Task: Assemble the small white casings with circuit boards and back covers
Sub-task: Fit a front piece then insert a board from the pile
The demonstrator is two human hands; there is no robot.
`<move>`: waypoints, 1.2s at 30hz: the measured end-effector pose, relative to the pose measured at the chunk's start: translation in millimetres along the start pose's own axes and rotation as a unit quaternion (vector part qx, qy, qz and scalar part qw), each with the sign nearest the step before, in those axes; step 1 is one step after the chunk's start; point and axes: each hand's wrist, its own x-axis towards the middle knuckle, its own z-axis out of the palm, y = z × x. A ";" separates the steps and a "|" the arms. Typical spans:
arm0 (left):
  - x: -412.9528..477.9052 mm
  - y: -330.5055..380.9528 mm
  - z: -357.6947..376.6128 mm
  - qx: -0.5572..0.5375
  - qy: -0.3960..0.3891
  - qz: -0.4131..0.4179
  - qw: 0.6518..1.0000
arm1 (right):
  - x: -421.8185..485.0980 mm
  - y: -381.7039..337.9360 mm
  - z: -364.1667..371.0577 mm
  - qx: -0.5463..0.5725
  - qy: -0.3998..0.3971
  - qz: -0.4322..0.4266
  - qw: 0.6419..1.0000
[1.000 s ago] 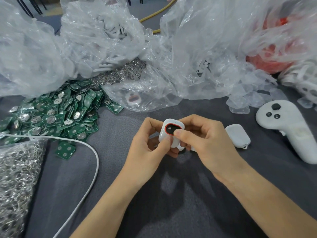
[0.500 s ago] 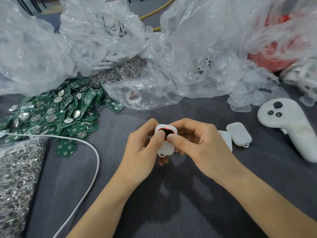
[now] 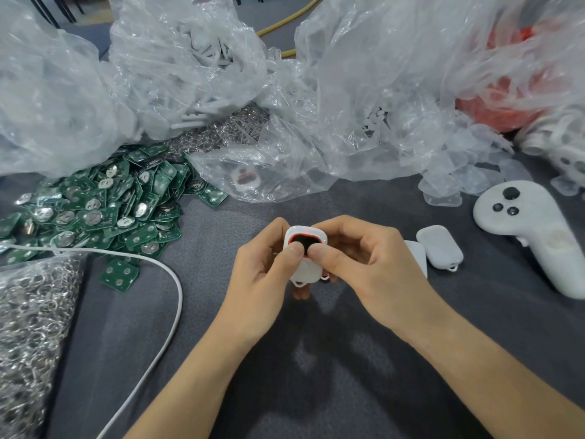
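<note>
Both hands hold one small white casing (image 3: pixel 306 267) with a black, red-rimmed window, just above the grey cloth at centre. My left hand (image 3: pixel 262 274) grips its left side and my right hand (image 3: pixel 361 264) its right side; both thumbs press on its front face. A heap of green circuit boards (image 3: pixel 104 207) lies at left. Two white casings rest at the right: one (image 3: pixel 440 247) in full view, the other (image 3: pixel 417 256) half hidden behind my right hand. One more casing (image 3: pixel 245 180) shows through a clear bag.
Crumpled clear plastic bags (image 3: pixel 364 90) fill the back. A bag of metal key rings (image 3: pixel 28 327) lies at the left edge, with a white cable (image 3: pixel 177 299) curving past it. A white game controller (image 3: pixel 531 229) lies at right. Red parts (image 3: pixel 512 103) show in a bag at back right.
The casing has tilted to face me more squarely, and both thumbs have come together on its front. The hands stay at the same spot.
</note>
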 end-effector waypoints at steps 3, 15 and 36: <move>-0.4 -2.4 0.8 0.061 0.010 0.004 0.998 | -0.8 1.8 0.9 -0.041 0.011 0.013 0.999; -1.8 1.9 0.0 0.054 -0.014 0.002 0.998 | 2.7 -3.1 -2.8 -0.012 -0.014 0.022 1.000; -7.6 5.1 10.7 -0.148 -0.046 -0.180 0.971 | 2.4 -7.0 -12.1 -0.004 -0.167 0.050 0.985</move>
